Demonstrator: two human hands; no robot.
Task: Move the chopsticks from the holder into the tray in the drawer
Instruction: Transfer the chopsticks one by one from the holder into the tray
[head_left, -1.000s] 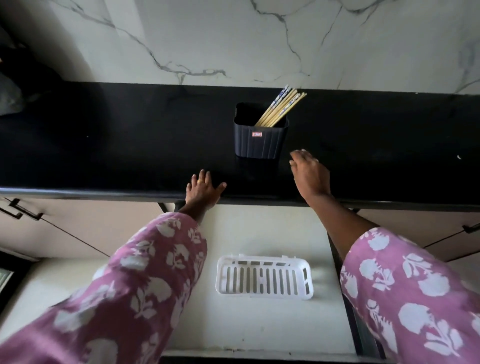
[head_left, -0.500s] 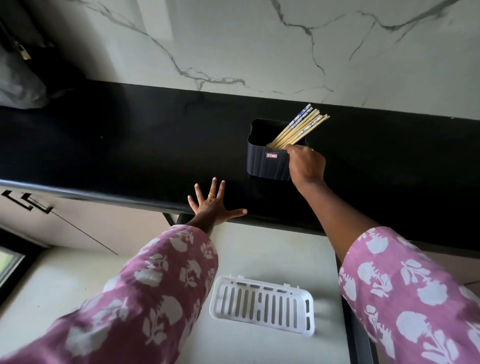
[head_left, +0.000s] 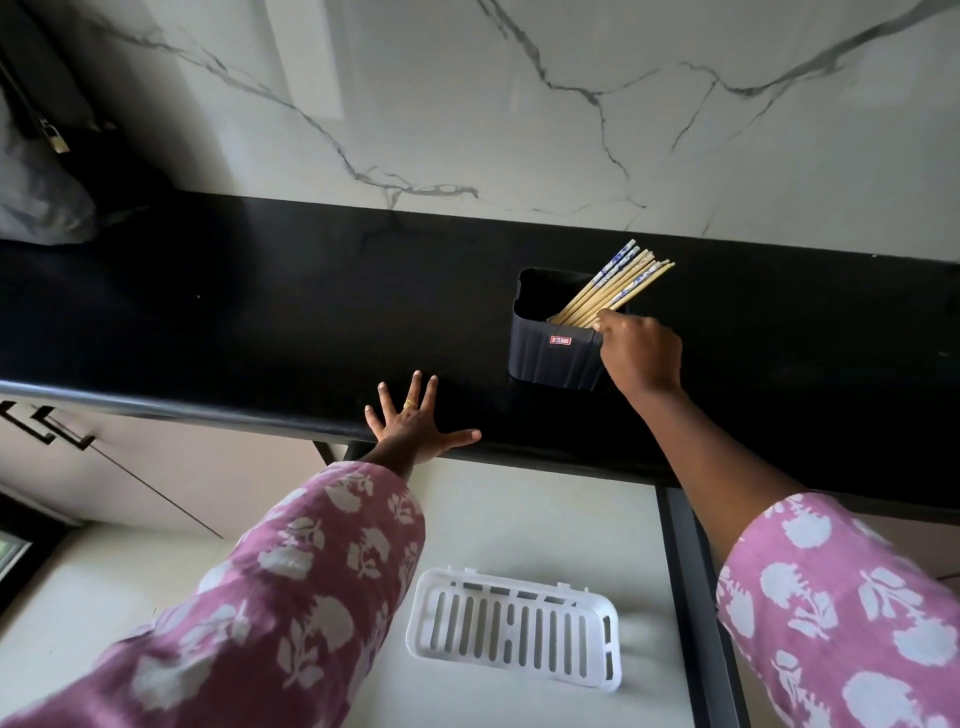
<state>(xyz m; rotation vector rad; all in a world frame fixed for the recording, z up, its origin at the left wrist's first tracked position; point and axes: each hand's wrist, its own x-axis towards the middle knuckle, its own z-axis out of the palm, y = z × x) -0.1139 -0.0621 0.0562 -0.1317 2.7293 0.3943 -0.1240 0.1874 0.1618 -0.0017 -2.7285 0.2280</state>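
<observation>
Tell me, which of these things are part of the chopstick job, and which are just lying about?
In the job: chopsticks, black holder, white slotted tray, open drawer, right hand at the chopsticks.

Just lying about: grey bag, cabinet handles, black countertop with the left hand spread flat on it.

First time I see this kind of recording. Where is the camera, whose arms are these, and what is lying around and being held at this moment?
There is no machine here. A person wears one wide-angle camera on the head, and it looks down at their own arms in pink flowered sleeves. The left hand lies flat, fingers spread, on the edge of the black counter. The right hand is at the dark holder on the counter. Its curled fingers meet the chopsticks that lean out of the holder, but whether they already grip is unclear. Below, an open drawer holds a white slotted tray with no chopsticks in it yet.
</observation>
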